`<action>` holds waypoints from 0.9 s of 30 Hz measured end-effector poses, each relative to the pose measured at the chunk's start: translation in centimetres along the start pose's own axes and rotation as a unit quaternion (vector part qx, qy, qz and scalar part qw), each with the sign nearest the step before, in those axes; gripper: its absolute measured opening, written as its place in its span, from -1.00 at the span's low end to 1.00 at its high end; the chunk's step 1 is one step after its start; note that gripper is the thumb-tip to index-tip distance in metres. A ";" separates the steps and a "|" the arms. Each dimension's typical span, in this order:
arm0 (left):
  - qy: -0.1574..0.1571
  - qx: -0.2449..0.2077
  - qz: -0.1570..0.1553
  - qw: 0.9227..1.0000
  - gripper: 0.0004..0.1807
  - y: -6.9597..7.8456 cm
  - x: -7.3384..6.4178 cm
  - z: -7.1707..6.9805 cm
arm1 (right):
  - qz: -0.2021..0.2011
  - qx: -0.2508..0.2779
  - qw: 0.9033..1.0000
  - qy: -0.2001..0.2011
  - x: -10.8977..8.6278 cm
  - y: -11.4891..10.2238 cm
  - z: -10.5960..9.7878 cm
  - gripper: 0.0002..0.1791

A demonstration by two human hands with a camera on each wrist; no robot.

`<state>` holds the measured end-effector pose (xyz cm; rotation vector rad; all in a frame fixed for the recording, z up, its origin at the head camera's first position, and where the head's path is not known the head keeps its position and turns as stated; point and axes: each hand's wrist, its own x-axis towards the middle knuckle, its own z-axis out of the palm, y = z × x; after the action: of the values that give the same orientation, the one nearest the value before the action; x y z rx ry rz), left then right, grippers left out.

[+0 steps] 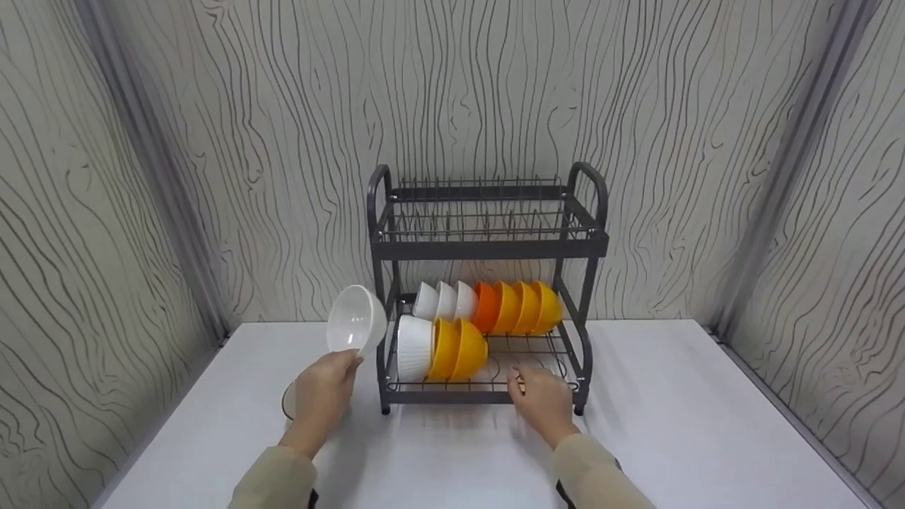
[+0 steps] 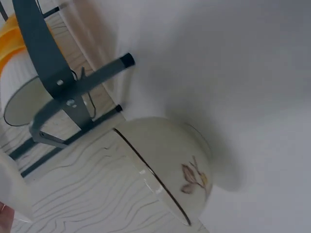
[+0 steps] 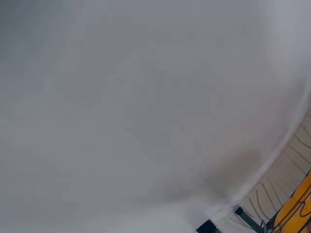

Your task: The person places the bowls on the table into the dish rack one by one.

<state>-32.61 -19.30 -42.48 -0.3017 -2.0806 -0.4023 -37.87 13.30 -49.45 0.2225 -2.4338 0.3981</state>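
Observation:
My left hand grips a white bowl by its lower edge, to the left of the dish rack. The bowl is tilted, its glossy inside facing me. Only a fingertip and part of this bowl show in the left wrist view. Below that hand on the table stands a cream bowl with a dark rim and a leaf print, mostly covered by the hand in the head view. My right hand, fingers loosely curled and holding nothing, is in front of the rack's lower right rail.
A dark two-tier dish rack stands on the white table. Its lower tier holds a back row of white bowls, an orange bowl and yellow bowls. In front sit a ribbed white bowl and two yellow bowls.

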 end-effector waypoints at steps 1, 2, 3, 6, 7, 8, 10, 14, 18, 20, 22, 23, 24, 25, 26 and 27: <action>0.008 -0.011 0.006 1.000 -0.92 0.8 0.2 0.4 | 0.017 0.021 1.000 -0.004 0.1 0.0 -0.2 -0.71; 0.013 -0.022 0.013 1.000 -0.92 1.6 0.5 0.8 | 0.037 0.053 0.998 -0.007 0.2 0.0 -0.5 -0.70; 0.018 -0.033 0.022 0.999 -0.92 2.3 0.7 1.2 | 0.057 0.091 0.994 -0.009 0.2 -0.1 -0.8 -0.70; 0.021 -0.051 0.039 0.998 -0.92 4.6 1.1 2.3 | 0.115 0.242 0.963 -0.021 0.6 -0.6 -1.8 -0.66; 0.021 -0.056 0.042 0.997 -0.91 5.3 1.2 2.7 | 0.130 0.291 0.947 -0.027 0.8 -0.9 -2.2 -0.64; 0.021 -0.059 0.046 0.997 -0.91 5.9 1.2 3.0 | 0.142 0.340 0.929 -0.035 1.1 -1.2 -2.5 -0.62; 0.022 -0.071 0.048 0.996 -0.91 7.1 1.2 3.6 | 0.157 0.424 0.891 -0.051 1.6 -2.1 -3.2 -0.58; 0.003 -0.106 0.046 0.993 -0.93 9.4 1.2 4.4 | 0.156 0.523 0.835 -0.073 2.6 -3.9 -4.8 -0.55; -0.013 -0.136 0.040 0.990 -0.94 11.4 0.8 5.4 | 0.148 0.577 0.796 -0.103 3.1 -5.2 -6.1 -0.41; -0.006 -0.145 0.040 0.989 -0.91 12.2 0.5 6.0 | 0.141 0.603 0.776 -0.123 3.3 -5.4 -6.4 -0.31; -0.002 -0.153 0.043 0.987 -0.90 13.0 0.2 6.6 | 0.138 0.621 0.758 -0.143 3.3 -5.6 -6.8 -0.26; 0.000 -0.157 0.045 0.987 -0.89 13.3 0.0 6.8 | 0.136 0.625 0.754 -0.151 3.2 -5.6 -6.9 -0.25; -0.001 -0.162 0.046 0.986 -0.90 13.6 -0.3 7.1 | 0.136 0.624 0.753 -0.157 3.2 -5.6 -7.0 -0.24; -0.006 -0.170 0.045 0.984 -0.91 13.9 -0.5 7.3 | 0.138 0.623 0.753 -0.159 3.1 -5.6 -7.1 -0.25; -0.015 -0.178 0.042 0.983 -0.92 14.1 -0.8 7.4 | 0.142 0.619 0.757 -0.157 3.0 -5.6 -7.1 -0.25; -0.028 -0.188 0.036 0.981 -0.93 14.2 -1.0 7.6 | 0.149 0.612 0.761 -0.155 2.9 -5.5 -7.2 -0.26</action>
<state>-32.75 -3.28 -44.73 -0.6170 -2.0330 -0.7511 -34.54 10.39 -41.07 0.4615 -2.0873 2.2204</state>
